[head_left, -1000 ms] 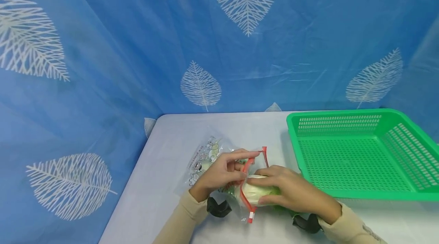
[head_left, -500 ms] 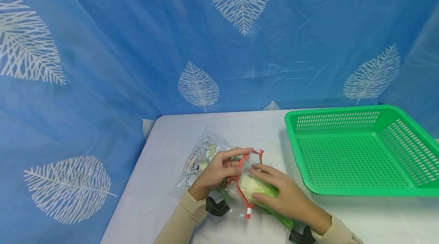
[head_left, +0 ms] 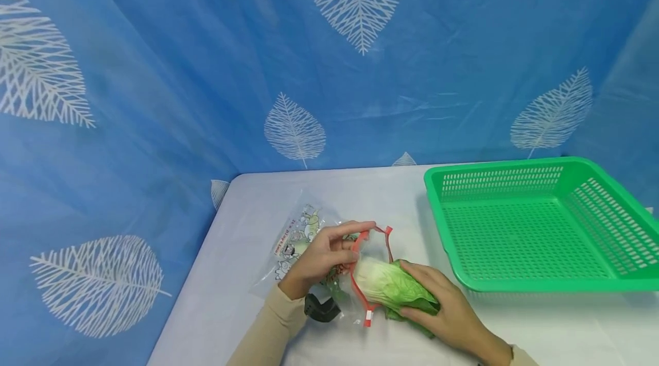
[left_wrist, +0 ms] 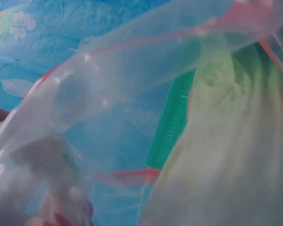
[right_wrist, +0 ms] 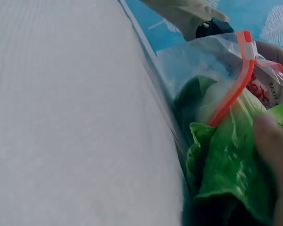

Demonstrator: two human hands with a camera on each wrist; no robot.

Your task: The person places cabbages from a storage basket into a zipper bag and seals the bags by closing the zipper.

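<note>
A clear zip bag (head_left: 297, 239) with cartoon print and a red zip edge lies on the table, its mouth held apart toward the right. My left hand (head_left: 329, 254) pinches the bag's red edge between thumb and fingers. A Chinese cabbage (head_left: 393, 287), pale at the base and green at the leaves, has its pale end in the bag's mouth. Around its leafy end my right hand (head_left: 449, 311) grips, thumb on the near side. Through the plastic, green leafy shapes show inside the bag. In the left wrist view the pale stalks (left_wrist: 226, 141) stand beside the clear film.
A green perforated basket (head_left: 535, 286) stands to the right on the white table (head_left: 242, 229). Behind and to the left hangs a blue curtain (head_left: 206, 57) with white leaf prints. A black wrist mount (head_left: 321, 307) sits beneath my left wrist.
My right hand has slid down and right along the cabbage, from the pale base to the leafy end, exposing more of it. My left hand keeps its pinch on the bag edge.
</note>
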